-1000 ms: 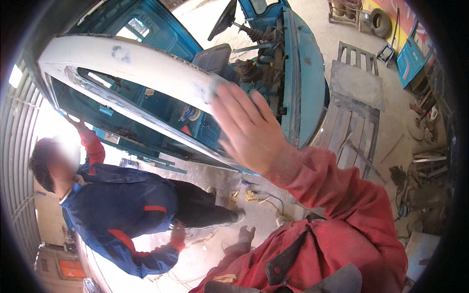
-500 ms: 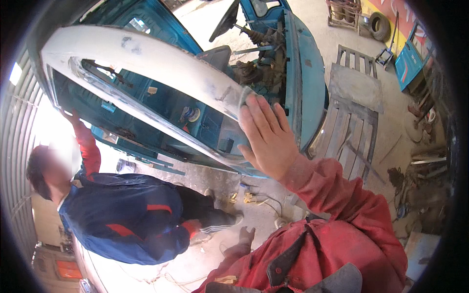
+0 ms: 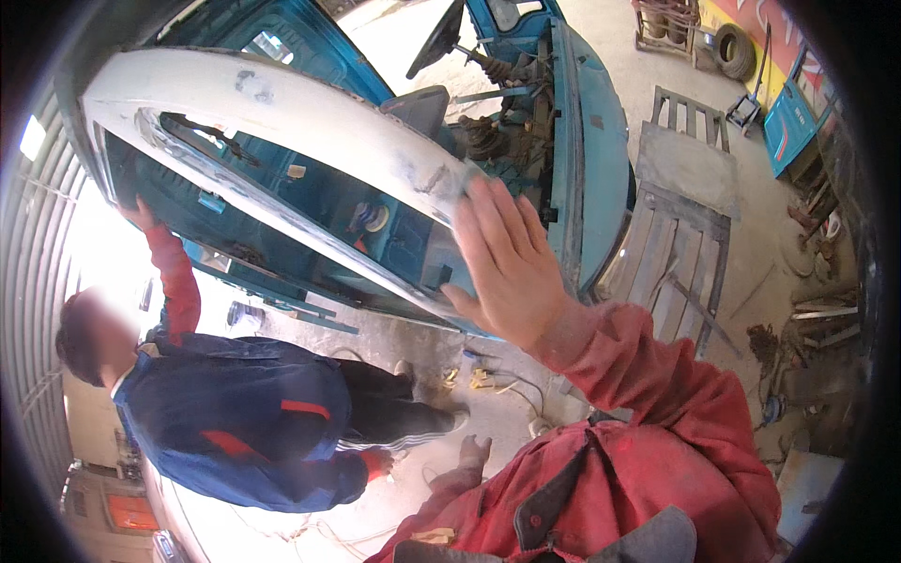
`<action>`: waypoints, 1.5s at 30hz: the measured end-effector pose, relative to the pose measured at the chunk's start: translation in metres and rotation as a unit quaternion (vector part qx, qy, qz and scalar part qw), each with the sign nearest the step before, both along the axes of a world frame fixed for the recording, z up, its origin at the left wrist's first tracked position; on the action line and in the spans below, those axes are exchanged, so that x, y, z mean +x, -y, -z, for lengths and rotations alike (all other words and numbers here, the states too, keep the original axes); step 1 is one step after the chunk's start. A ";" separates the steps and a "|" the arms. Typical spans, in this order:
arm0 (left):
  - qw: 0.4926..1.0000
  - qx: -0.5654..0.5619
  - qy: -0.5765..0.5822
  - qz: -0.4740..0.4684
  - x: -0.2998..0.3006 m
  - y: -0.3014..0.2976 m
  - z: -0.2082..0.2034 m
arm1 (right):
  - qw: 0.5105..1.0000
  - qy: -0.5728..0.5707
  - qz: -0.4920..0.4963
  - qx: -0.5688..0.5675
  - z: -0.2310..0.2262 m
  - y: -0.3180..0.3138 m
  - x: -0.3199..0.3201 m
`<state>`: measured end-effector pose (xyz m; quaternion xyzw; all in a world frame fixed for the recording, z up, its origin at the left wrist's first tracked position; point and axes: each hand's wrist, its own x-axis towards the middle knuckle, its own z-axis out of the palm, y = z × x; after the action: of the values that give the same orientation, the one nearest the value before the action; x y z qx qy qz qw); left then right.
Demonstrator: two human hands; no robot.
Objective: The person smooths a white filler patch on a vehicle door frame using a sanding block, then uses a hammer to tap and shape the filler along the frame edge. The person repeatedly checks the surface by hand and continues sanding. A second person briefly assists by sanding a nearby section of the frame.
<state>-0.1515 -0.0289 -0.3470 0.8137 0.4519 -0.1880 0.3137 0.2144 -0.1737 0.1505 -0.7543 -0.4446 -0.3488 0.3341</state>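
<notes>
My right hand lies with fingers stretched over the front end of a white, patchy roof frame on a blue vehicle cab. Under its fingertips shows the edge of a thin grey-green piece, which looks like sandpaper; most of it is hidden by the fingers. The thumb stands apart from the others, over the window opening. Low beside my red jacket hangs my left hand, fingers apart and nothing seen in it.
On the left a co-worker in a dark blue jacket raises a hand to the cab's rear edge. A slatted wooden bench stands right of the cab. Further off are a tyre and a blue door panel. Cables run over the floor.
My right hand has slid slightly left along the white frame's end. The co-worker's head has turned, and their raised hand has shifted a little. My left hand has hardly moved.
</notes>
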 end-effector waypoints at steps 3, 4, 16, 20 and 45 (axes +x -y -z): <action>1.000 0.016 -0.011 -0.005 0.006 -0.001 -0.001 | 0.998 0.020 -0.048 0.039 -0.015 -0.020 0.017; 1.000 0.017 -0.006 0.001 0.007 -0.001 -0.002 | 0.997 0.041 -0.043 0.051 -0.020 -0.026 0.022; 0.999 0.011 -0.037 -0.008 -0.017 0.001 0.001 | 0.994 0.011 -0.079 0.080 -0.018 -0.025 0.019; 0.999 0.030 -0.036 0.010 -0.020 0.001 0.003 | 0.997 0.041 -0.053 0.045 -0.028 -0.030 0.023; 0.781 0.341 0.467 0.236 0.218 -0.007 -0.344 | 0.981 -0.156 -0.087 0.080 0.114 0.112 0.017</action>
<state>0.0663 -0.0223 -0.0030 0.9368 0.0787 0.3133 0.1344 0.2313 -0.2857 0.0367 -0.7287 -0.4216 -0.2309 0.4879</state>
